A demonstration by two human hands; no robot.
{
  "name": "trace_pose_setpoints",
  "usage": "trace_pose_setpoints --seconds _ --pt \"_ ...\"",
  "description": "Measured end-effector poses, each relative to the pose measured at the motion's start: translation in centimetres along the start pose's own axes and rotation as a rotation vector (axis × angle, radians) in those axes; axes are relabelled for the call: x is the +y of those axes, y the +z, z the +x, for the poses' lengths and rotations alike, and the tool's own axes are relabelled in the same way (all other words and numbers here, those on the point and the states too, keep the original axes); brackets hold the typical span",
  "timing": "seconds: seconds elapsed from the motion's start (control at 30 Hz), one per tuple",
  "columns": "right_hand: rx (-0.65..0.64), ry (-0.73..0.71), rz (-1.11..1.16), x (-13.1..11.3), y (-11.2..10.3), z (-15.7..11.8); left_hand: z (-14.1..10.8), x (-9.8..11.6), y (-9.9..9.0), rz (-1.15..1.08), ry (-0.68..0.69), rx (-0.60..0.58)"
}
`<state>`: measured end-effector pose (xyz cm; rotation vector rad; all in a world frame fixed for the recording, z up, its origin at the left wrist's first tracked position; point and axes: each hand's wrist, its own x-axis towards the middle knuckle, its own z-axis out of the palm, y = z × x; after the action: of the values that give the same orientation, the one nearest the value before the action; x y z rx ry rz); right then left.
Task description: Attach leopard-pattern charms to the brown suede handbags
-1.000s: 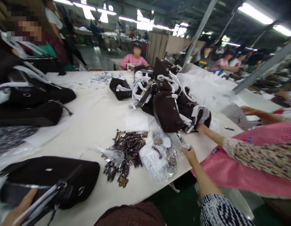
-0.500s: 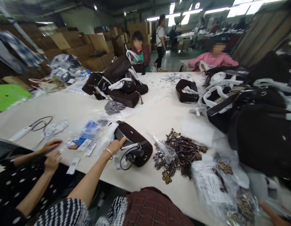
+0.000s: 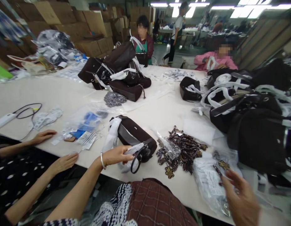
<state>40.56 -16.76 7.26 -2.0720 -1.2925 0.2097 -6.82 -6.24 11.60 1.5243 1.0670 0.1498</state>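
Head view: the dark brown handbag [image 3: 135,133] lies mid-frame on the worktop [image 3: 67,94], long axis upper left to lower right, beside the nearer left hand [image 3: 117,155] at its white-wrapped handle [image 3: 137,146], while right hand [image 3: 241,194] sits lower right, either grip's closure indeterminable.

No words, numbers or brands can be read. Near the front edge of the bench [image 3: 53,91], right of its middle, a plastic bag [image 3: 204,175] shows a white label [image 3: 210,182] with lines of print too blurred to make out. The white packets [image 3: 87,140] near the front edge, left of the middle, bear illegible marks. The small pale plate [image 3: 135,127] on the dark handbag [image 3: 129,130] is too small to read.
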Motion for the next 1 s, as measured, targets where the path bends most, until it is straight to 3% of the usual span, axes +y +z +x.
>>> trace_pose_setpoints --seconds 0.07,0.17,0.27,0.37,0.47,0.53,0.6,0.67,0.73,0.77,0.8,0.87,0.93,1.0 --pt "-0.213 -0.255 0.118 -6.1 3.8 -0.3 -0.5 2.3 -1.7 0.187 0.002 -0.004" --pt "-0.471 -0.621 0.233 -15.1 9.4 -1.0 0.1 6.2 -4.9 0.702 0.062 0.076" --pt "-0.641 -0.721 0.273 -20.9 13.8 -2.1 2.8 9.6 -7.4 1.091 0.104 0.132" --pt "-0.646 -0.596 0.273 -22.9 16.8 -2.8 6.8 12.4 -8.5 1.22 0.198 0.138" --pt "-0.555 -0.39 0.247 -22.8 18.6 -2.2 9.0 14.7 -8.5 1.246 0.338 0.191" --pt "-0.533 -0.262 0.264 -22.4 19.2 -0.9 8.2 15.8 -8.5 1.144 0.525 0.305" --pt "-0.572 -0.182 0.333 -22.1 19.5 0.8 5.9 15.8 -8.8 0.879 0.711 0.371" --pt "-0.66 -0.132 0.429 -22.0 19.5 2.2 3.3 14.3 -9.5 0.553 0.727 0.21" --pt "-0.738 -0.112 0.483 -22.0 19.5 3.0 1.5 10.7 -9.9 0.321 0.546 -0.168" --pt "-0.756 -0.109 0.484 -22.1 19.6 3.2 1.0 8.2 -9.8 0.249 0.433 -0.298" --pt "-0.759 -0.112 0.474 -22.2 19.7 3.2 0.9 5.4 -9.2 0.195 0.329 -0.354" --pt "-0.742 -0.106 0.466 -22.2 20.1 3.1 1.2 -0.6 -7.2 0.178 0.15 -0.398" --pt "-0.73 -0.054 0.51 -22.1 20.4 3.0 1.5 -6.0 -4.8 0.305 0.046 -0.395" --pt "-0.747 0.014 0.588 -21.8 20.7 3.0 1.7 -9.4 -3.3 0.518 -0.065 -0.219"
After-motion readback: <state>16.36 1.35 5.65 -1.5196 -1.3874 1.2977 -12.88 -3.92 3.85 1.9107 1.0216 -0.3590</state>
